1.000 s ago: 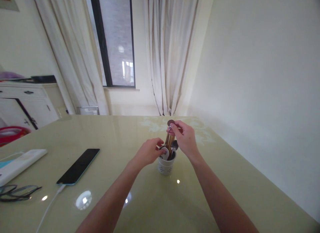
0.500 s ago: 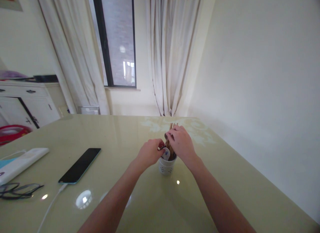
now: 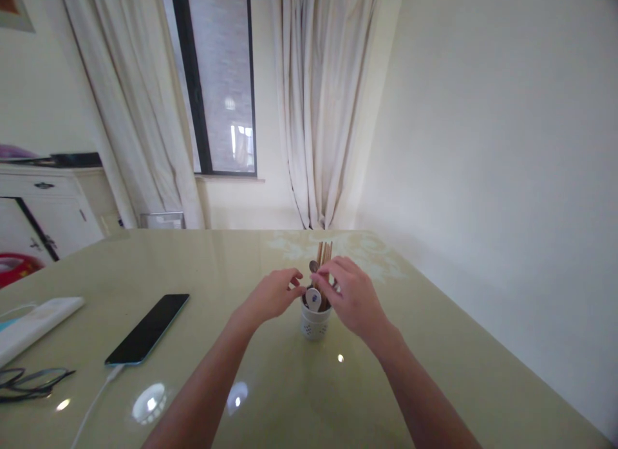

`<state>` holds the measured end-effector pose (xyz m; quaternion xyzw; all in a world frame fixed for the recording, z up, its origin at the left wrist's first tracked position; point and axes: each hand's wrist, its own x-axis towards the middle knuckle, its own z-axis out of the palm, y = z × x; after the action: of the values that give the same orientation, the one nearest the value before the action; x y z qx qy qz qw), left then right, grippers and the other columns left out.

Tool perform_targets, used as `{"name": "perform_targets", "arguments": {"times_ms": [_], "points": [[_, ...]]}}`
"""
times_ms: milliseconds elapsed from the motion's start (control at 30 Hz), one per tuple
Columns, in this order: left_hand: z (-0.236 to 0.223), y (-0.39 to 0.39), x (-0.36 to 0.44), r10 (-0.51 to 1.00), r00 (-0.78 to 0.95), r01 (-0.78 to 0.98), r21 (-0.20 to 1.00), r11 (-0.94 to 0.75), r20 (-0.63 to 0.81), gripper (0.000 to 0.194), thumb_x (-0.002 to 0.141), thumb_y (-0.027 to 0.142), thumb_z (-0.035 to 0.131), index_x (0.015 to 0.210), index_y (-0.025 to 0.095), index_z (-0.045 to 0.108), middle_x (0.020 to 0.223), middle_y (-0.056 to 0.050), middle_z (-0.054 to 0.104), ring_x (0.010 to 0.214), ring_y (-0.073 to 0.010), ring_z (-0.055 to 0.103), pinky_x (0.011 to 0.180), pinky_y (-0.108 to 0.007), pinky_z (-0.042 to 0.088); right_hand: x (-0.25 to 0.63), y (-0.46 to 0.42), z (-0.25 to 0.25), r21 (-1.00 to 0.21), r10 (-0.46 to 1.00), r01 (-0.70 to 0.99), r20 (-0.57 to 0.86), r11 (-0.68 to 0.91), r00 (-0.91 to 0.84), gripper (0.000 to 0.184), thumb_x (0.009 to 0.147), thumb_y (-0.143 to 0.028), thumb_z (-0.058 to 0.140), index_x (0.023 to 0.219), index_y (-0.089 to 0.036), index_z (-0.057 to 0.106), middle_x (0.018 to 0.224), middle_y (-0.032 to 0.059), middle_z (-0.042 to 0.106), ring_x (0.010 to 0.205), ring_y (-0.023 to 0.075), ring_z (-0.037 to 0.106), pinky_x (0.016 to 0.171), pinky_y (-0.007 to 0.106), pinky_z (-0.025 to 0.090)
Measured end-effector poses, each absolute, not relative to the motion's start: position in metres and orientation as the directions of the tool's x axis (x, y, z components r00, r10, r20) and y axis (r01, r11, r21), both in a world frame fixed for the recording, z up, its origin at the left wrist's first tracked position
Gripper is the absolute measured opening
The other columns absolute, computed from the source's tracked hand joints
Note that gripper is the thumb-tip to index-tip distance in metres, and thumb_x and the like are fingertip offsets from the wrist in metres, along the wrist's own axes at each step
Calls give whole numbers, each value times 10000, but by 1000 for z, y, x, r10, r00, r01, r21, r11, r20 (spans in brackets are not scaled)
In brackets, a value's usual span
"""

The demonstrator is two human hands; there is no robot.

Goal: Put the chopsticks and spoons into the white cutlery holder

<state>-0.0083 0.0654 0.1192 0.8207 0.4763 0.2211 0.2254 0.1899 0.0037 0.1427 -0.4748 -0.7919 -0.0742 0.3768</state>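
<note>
A white holder with small dark perforations (image 3: 315, 325) stands upright on the table, holding several wooden chopsticks (image 3: 324, 251) and a white spoon with a blue mark (image 3: 313, 300). A dark metal spoon (image 3: 313, 266) shows its bowl above the rim, by the chopsticks. My right hand (image 3: 350, 294) reaches in from the right, its fingertips closed at the neck of that metal spoon; the spoon's lower part is hidden. Just left of the holder's rim is my left hand (image 3: 273, 294), with thumb and fingers apart and nothing between them.
On the left of the glossy table (image 3: 290, 391) lie a black phone (image 3: 147, 330) with a white cable (image 3: 99, 397), a white power strip-like block (image 3: 38, 327) and folded glasses (image 3: 33, 383). A wall (image 3: 483, 179) runs along the right side.
My left hand has let go at the white spoon and drawn back to the left. My right hand stays at the metal spoon. The view has shifted slightly.
</note>
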Motion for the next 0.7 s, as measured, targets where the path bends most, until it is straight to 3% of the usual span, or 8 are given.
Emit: {"name": "perform_targets", "arguments": {"times_ms": [167, 333, 500, 700], "points": [[117, 51, -15, 900, 308, 678, 593, -434, 307, 264, 995, 360, 541, 1075, 196, 731, 1038, -75, 807, 886, -213, 729, 802, -312, 490, 180, -12, 80, -118, 754, 886, 582, 449, -305, 147, 917, -274, 838, 934, -208, 707, 947, 49, 740, 895, 254, 663, 789, 354, 488], [52, 32, -23, 901, 85, 748, 570, -339, 425, 349, 1056, 417, 415, 914, 215, 662, 852, -37, 743, 671, -173, 617, 686, -296, 403, 179, -7, 48, -19, 727, 911, 610, 411, -316, 116, 946, -235, 801, 880, -218, 707, 891, 40, 731, 912, 259, 657, 818, 368, 496], [0, 33, -28, 929, 72, 805, 529, -269, 363, 360, 1056, 413, 393, 839, 223, 609, 768, -37, 698, 707, -194, 627, 665, -292, 355, 187, 0, 43, -32, 717, 928, 645, 372, -265, 82, 978, -206, 753, 907, -231, 722, 897, 35, 713, 920, 249, 650, 837, 364, 509], [-9, 40, -26, 938, 72, 802, 539, -257, 340, 369, 1050, 429, 376, 816, 228, 580, 761, -37, 687, 713, -199, 615, 671, -299, 345, 236, 16, 37, -113, 727, 957, 676, 267, -123, 113, 975, -201, 711, 875, -250, 726, 870, 47, 694, 915, 286, 642, 815, 380, 515]]}}
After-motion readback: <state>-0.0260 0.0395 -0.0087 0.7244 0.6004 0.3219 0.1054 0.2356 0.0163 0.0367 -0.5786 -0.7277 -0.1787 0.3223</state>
